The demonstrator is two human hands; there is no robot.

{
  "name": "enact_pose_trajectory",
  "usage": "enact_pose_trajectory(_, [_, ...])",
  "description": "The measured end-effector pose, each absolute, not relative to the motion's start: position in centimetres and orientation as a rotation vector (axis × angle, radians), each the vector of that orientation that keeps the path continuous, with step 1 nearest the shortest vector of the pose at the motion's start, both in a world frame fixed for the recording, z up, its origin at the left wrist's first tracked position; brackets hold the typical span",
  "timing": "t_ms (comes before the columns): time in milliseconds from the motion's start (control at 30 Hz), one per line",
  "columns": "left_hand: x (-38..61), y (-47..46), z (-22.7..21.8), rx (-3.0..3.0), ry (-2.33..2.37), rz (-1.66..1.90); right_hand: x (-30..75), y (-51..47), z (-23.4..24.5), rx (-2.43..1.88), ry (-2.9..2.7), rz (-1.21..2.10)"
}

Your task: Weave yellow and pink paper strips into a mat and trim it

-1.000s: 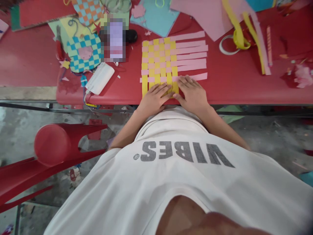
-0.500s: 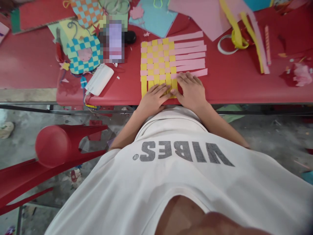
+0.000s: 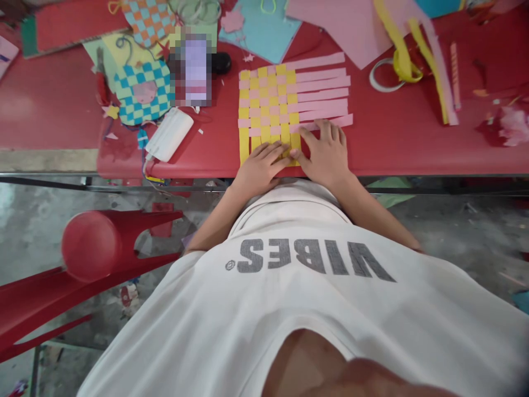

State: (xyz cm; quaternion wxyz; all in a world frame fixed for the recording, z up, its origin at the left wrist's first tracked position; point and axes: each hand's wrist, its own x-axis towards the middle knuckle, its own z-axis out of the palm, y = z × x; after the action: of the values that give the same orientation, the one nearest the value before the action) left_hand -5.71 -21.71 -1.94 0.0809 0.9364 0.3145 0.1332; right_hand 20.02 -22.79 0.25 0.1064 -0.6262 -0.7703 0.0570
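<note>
A woven mat of yellow and pink paper strips lies on the red table, with loose pink strip ends sticking out to its right. My left hand lies flat on the mat's near yellow ends, fingers stretched out. My right hand rests beside it with fingers spread on the lowest pink strip, pressing it against the weave. Neither hand grips anything.
Left of the mat are a blue-and-yellow woven piece, a white power bank and a blurred phone. Pink and blue paper sheets lie behind, a tape ring and paper strips to the right. A red plastic chair stands at lower left.
The lowest pink strip has slid up against the woven rows, pushed by my right hand, which moved slightly forward. My left hand has stayed put.
</note>
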Motion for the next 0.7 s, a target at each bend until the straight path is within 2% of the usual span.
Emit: enact_pose_trajectory(700, [-5.7,-21.7,-1.7,2.739,0.965,0.365,20.2,-22.6,-0.6,-1.778,-2.139,0.142])
